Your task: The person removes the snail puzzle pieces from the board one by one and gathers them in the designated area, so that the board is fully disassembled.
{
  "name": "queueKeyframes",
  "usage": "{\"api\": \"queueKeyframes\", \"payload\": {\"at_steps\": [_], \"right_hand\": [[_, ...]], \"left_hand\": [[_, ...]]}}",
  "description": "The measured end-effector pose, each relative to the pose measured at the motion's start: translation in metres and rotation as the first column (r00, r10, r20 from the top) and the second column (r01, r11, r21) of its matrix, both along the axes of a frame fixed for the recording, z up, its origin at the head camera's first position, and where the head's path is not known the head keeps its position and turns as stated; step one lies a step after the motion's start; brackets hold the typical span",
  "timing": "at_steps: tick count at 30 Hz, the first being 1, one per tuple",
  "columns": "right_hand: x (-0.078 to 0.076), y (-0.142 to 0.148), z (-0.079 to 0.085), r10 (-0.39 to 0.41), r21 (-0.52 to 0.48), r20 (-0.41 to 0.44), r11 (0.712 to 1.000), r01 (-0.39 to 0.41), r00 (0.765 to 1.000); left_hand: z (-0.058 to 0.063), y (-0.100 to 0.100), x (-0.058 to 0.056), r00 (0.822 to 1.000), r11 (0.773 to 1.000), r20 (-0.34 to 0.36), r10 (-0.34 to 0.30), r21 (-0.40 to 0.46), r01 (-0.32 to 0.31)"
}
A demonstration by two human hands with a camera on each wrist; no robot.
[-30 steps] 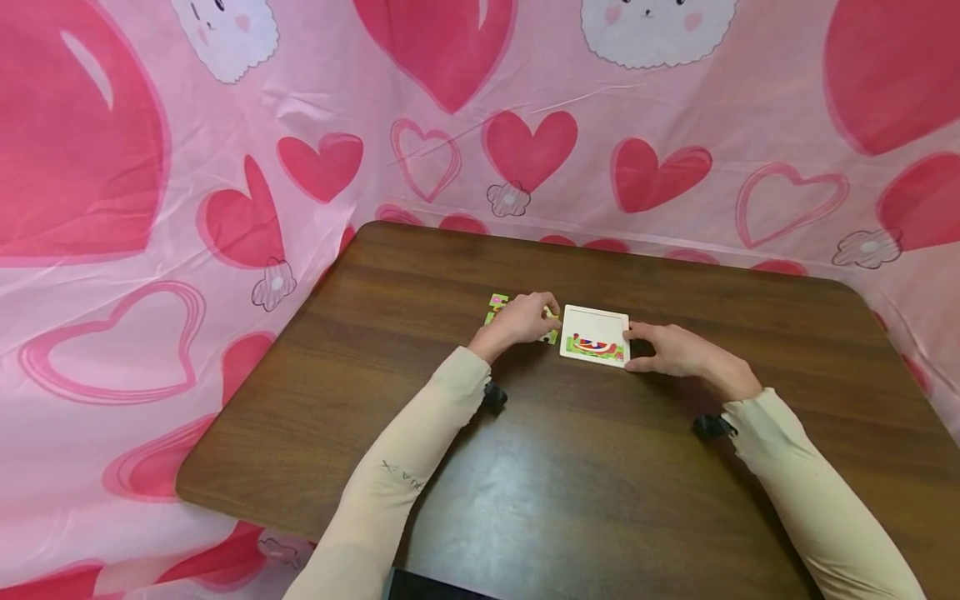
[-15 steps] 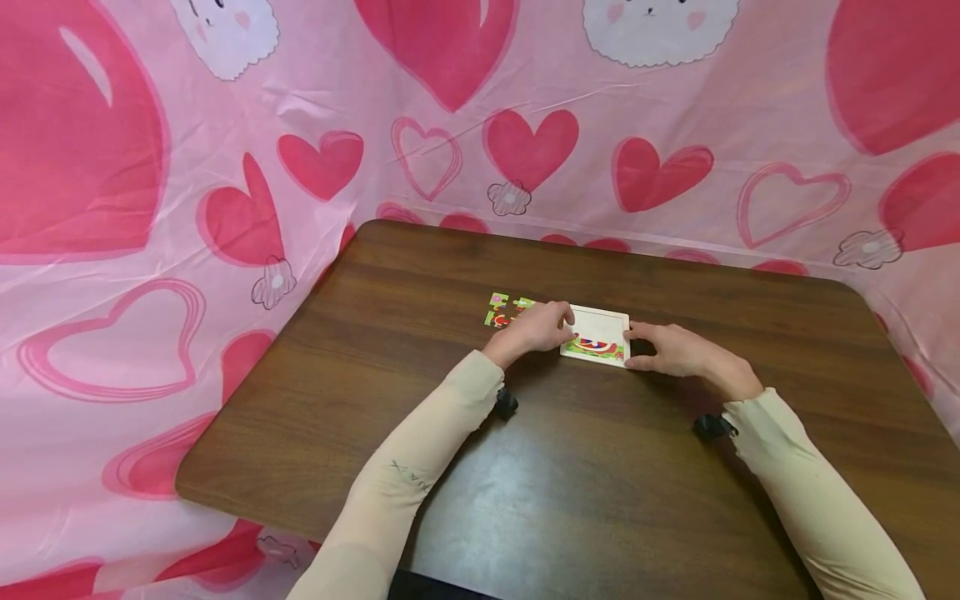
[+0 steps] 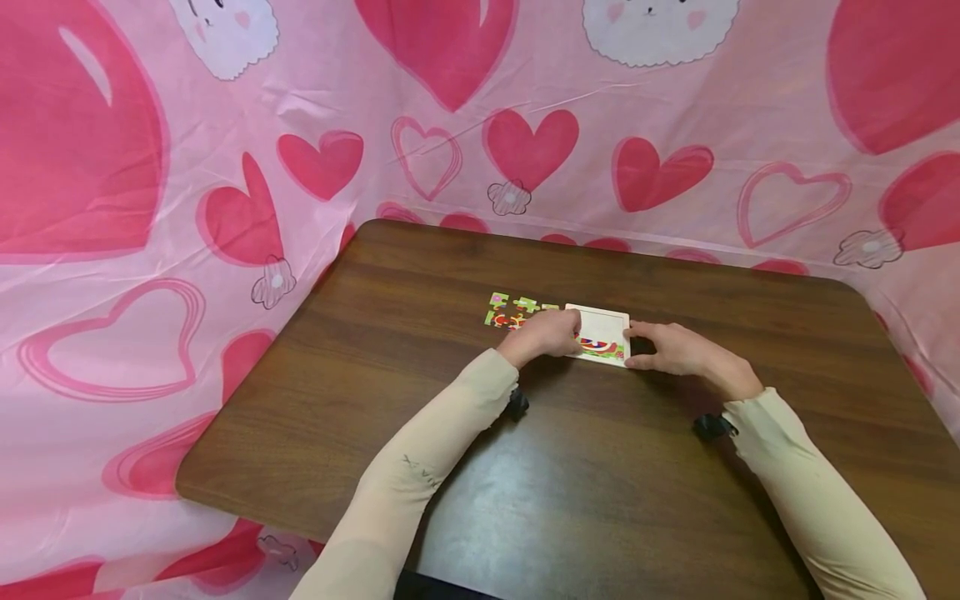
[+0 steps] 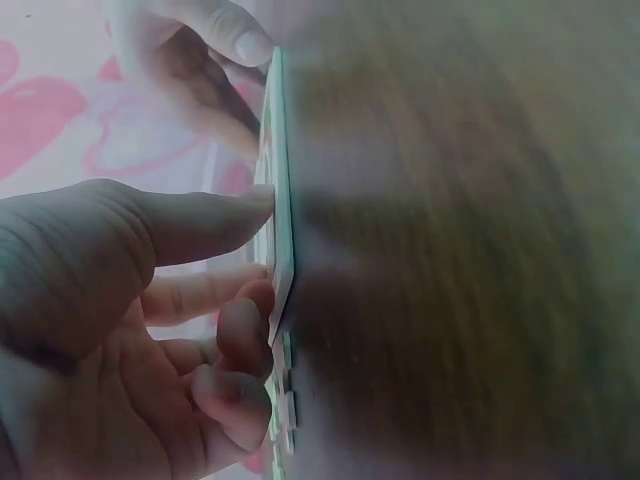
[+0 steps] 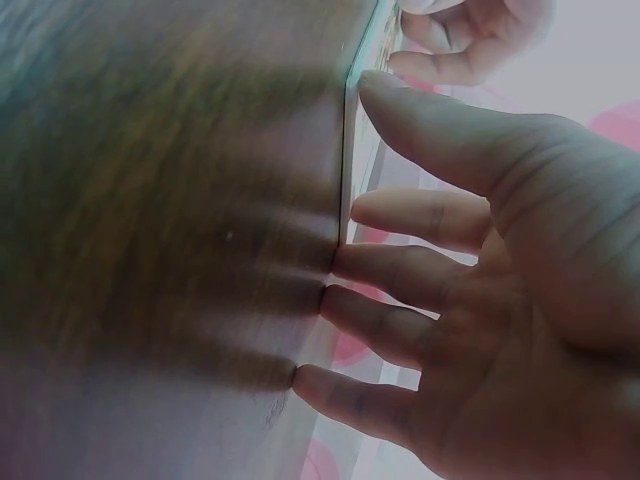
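Note:
A small white-framed puzzle board (image 3: 603,322) lies flat on the brown table, its near strip filled with a red, blue and green picture. Over its left part is my left hand (image 3: 546,336); thumb and index finger bend down to its face as round a small puzzle piece, which the hand itself hides. In the left wrist view the other fingers curl beside the frame's edge. My right hand (image 3: 675,350) rests against the right edge, with thumb (image 5: 415,115) at the near corner and fairly straight fingers spread along the side and onto the table. Loose puzzle pieces (image 3: 527,305) lie left of the board.
The wooden table (image 3: 570,467) has rounded corners and stands against a pink cloth (image 3: 450,167) with red hearts. Black straps (image 3: 712,427) sit at both wrists. A dark object (image 3: 442,587) shows at the bottom edge.
My left hand has moved right from the loose pieces onto the board's left part, uncovering more of those pieces. My right hand and the board have stayed put.

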State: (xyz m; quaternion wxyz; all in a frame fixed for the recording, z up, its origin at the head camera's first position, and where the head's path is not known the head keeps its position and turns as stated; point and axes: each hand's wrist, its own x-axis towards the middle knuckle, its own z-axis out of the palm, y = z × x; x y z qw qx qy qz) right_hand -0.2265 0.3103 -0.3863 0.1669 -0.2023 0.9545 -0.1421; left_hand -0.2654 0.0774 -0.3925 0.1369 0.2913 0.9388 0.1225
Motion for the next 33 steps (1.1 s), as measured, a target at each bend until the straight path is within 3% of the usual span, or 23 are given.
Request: {"api": "queueKeyframes", "payload": {"at_steps": [19,27,33], "right_hand": [[0.001,0.002,0.003,0.006,0.0,0.004,1.0,-0.006,1.0],[0.0,0.002,0.0,0.007,0.0,-0.001,1.0,-0.007,1.0],[-0.001,0.002,-0.001,0.011,0.005,-0.007,1.0,-0.011,1.0]], "left_hand": [[0.007,0.022,-0.006,0.994,0.986,0.012,0.113,-0.129,-0.11],[0.009,0.024,-0.004,0.99,0.982,0.011,0.138,-0.134,-0.135],[0.009,0.021,-0.005,0.994,0.992,0.011,0.107,-0.07,-0.106]]}}
